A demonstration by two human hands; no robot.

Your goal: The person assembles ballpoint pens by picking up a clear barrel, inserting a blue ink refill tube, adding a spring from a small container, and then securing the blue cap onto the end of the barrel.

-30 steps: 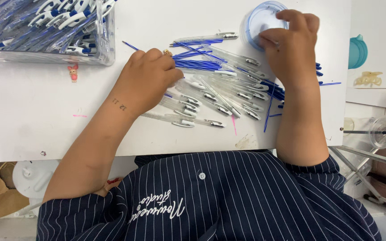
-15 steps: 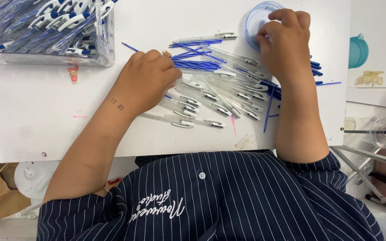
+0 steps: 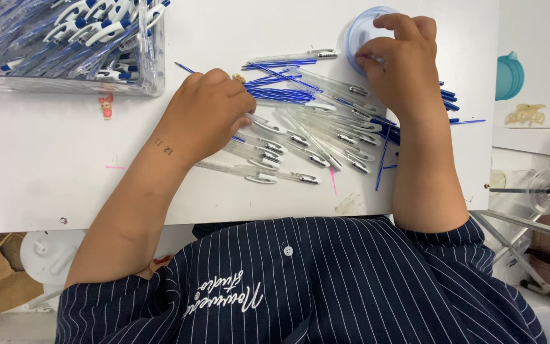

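Pens everywhere on this white table [image 3: 46, 159]. The left hand [image 3: 208, 114] rests curled, knuckles up, over the near end of a pile of clear pen barrels [image 3: 313, 137], fingertips tucked down among them. It looks like it's pinching one barrel, but the fingers hide the grip, so I can't tell if it really has hold of anything. The right hand [image 3: 402, 60] sits further back, fingers bunched together at the rim of a small round blue tub [image 3: 359, 32], thumb and forefinger pressed close as if nipping something tiny. Whatever is between them is too small to make out.

The barrels lie in a loose fan between the two hands, mostly slanted, each with a silvery clip end. Thin blue refills [image 3: 281, 94] lie just behind them in a bundle, with a few more poking out to the right of the right wrist and one stray one lying near the table edge. In the far left corner stands a clear plastic box [image 3: 151, 79] packed with finished blue-and-white pens [image 3: 77, 28]. A little pink figure [image 3: 105, 107] lies just in front of that box. The person wears a dark pinstriped shirt [image 3: 326, 286].
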